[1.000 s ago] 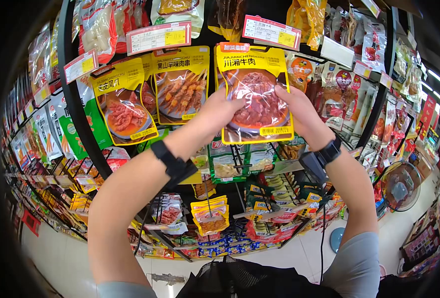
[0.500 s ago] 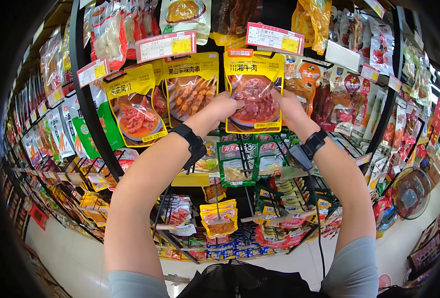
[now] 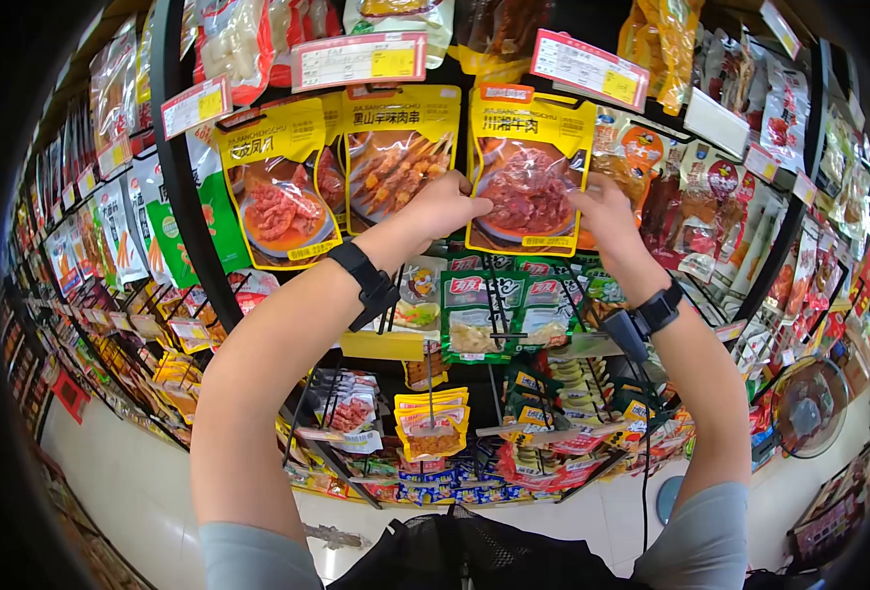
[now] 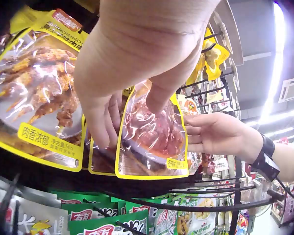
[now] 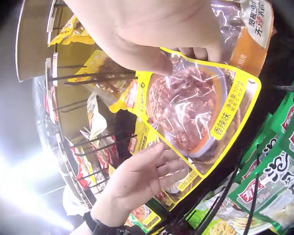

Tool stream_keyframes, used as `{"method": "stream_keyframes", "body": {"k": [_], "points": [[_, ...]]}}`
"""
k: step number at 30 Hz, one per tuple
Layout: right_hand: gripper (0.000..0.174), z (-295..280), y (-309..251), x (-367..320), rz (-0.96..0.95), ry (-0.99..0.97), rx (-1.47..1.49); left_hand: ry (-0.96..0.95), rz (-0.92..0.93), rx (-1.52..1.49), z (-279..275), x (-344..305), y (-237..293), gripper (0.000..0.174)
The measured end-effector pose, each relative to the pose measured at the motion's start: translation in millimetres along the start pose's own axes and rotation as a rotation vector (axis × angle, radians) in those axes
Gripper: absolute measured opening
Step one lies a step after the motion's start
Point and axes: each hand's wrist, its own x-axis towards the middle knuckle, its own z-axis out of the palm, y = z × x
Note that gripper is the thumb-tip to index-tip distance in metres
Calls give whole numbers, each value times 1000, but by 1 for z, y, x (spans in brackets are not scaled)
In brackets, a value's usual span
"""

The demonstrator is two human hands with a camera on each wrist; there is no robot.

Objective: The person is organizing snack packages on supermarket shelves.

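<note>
A yellow-edged bag of red meat (image 3: 531,192) with a clear front hangs upright at the rack, its top just under a price tag. My left hand (image 3: 445,208) holds its left edge, thumb on the front and fingers behind, as the left wrist view shows. On the opposite edge, my right hand (image 3: 607,211) pinches the bag with the thumb in front and fingers curled behind. Another yellow-edged bag (image 4: 100,159) shows behind it in the left wrist view. Just left of my left hand hangs a yellow bag of meat skewers (image 3: 401,157).
Further left is a yellow bag with reddish food (image 3: 283,197). Red-bordered price tags (image 3: 590,69) stick out above the bags. Green packets (image 3: 482,310) hang on hooks below, with black metal rods (image 4: 225,198) jutting out. A fan (image 3: 811,405) stands at the right.
The meat bag has moved away from me, back toward the rack, with both hands still on it. The head view has shifted slightly.
</note>
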Motion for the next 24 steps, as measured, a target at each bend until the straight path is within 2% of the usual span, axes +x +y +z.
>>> {"method": "stream_keyframes", "body": {"k": [7, 8, 11, 12, 15, 17, 18, 21, 24], "points": [[56, 2, -19, -11, -26, 27, 66, 11, 81, -63, -37, -31, -17, 54], [58, -3, -14, -6, -64, 2, 12, -38, 48, -64, -49, -34, -18, 52], [55, 17, -6, -8, -531, 138, -255, 25, -2, -192, -77, -53, -12, 51], [52, 24, -12, -15, -588, 141, -424, 15, -3, -236, -86, -58, -9, 50], [44, 61, -21, -27, -514, -49, -394, 183, 45, -182, -98, -59, -21, 51], [43, 85, -18, -24, -399, -194, -224, 218, 34, -145, -101, -56, -26, 52], [46, 93, -5, -13, -377, -246, -240, 238, 29, -127, -103, -54, -29, 52], [49, 119, 7, 10, -370, -246, -293, 284, 19, -62, -105, -48, -36, 59], [53, 137, 4, 18, -258, -184, -340, 327, -9, 53, -102, -48, -34, 69]]}}
